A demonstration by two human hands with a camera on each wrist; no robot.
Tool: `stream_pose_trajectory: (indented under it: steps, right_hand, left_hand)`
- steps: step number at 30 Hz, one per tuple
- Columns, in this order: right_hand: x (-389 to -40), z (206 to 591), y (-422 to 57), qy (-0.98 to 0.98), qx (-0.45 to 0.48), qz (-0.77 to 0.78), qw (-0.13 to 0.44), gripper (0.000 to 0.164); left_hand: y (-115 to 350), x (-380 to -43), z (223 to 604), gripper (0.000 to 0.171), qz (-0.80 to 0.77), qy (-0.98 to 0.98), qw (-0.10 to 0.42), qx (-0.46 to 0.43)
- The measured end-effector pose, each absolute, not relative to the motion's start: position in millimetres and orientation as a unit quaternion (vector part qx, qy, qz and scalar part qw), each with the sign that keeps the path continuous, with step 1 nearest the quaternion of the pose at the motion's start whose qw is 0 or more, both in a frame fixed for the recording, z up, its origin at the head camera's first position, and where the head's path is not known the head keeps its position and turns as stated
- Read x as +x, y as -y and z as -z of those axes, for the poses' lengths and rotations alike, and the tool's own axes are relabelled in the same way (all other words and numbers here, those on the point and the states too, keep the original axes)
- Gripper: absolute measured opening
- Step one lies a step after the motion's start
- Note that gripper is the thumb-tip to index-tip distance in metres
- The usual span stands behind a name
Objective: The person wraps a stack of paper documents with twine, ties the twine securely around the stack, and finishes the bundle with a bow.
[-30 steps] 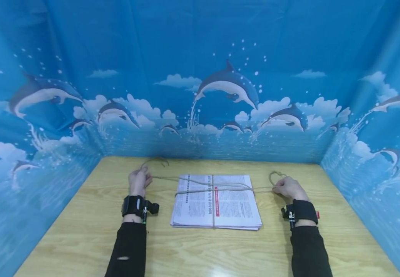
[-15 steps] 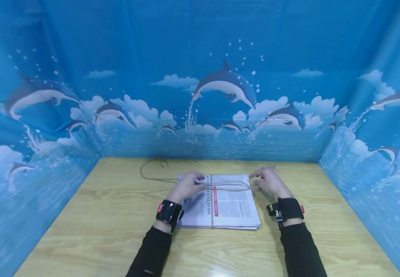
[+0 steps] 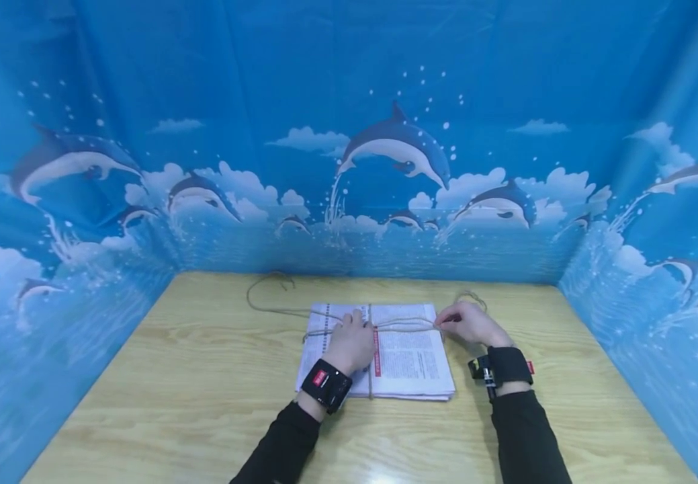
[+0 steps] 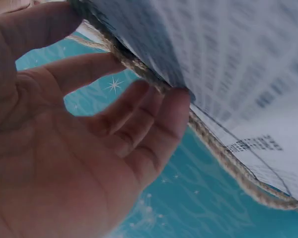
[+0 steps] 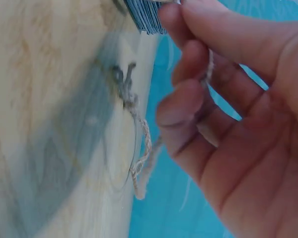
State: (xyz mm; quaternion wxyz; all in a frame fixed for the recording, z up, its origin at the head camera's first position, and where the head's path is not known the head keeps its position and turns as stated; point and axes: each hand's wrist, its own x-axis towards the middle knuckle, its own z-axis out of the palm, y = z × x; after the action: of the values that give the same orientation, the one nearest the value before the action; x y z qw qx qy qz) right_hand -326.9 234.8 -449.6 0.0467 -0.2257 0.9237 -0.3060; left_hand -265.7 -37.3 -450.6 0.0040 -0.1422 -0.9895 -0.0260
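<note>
A stack of folded newspapers (image 3: pixel 415 370) lies on the table with twine (image 3: pixel 370 386) running over it front to back and side to side. My left hand (image 3: pixel 351 341) rests on the stack near the crossing, its fingers fairly straight; in the left wrist view the fingertips touch the twine (image 4: pixel 213 146) along the printed paper. At the stack's right edge my right hand (image 3: pixel 469 324) pinches the twine between thumb and index finger. Its other fingers are bent, and a frayed, knotted twine end (image 5: pixel 145 141) hangs past them in the right wrist view.
A loose length of twine (image 3: pixel 276 310) curls over the wooden table (image 3: pixel 173 376) left of the stack. More twine (image 3: pixel 475 296) loops behind the right hand. A blue curtain (image 3: pixel 300 67) printed with dolphins encloses the table at the back and sides.
My left hand has let go of the left twine and moved right onto the stack. The right hand has moved left to the stack's edge and now pinches the twine there.
</note>
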Motion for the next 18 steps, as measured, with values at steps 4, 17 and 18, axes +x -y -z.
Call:
stream_pose_trajectory:
  steps: [4, 17, 18]
  right_hand:
    - [-327, 450, -234, -0.928, -0.216, 0.304, 0.022, 0.013]
    - [-330, 458, -229, -0.924, -0.223, 0.310, -0.001, 0.011]
    - [-329, 458, -229, -0.924, -0.223, 0.311, -0.002, 0.011]
  left_hand:
    - [32, -265, 452, 0.026, 0.008, 0.989, 0.022, -0.148]
    - [12, -273, 458, 0.006, -0.047, 0.955, 0.214, -0.201]
    - [11, -275, 459, 0.006, -0.048, 0.954, 0.221, -0.199]
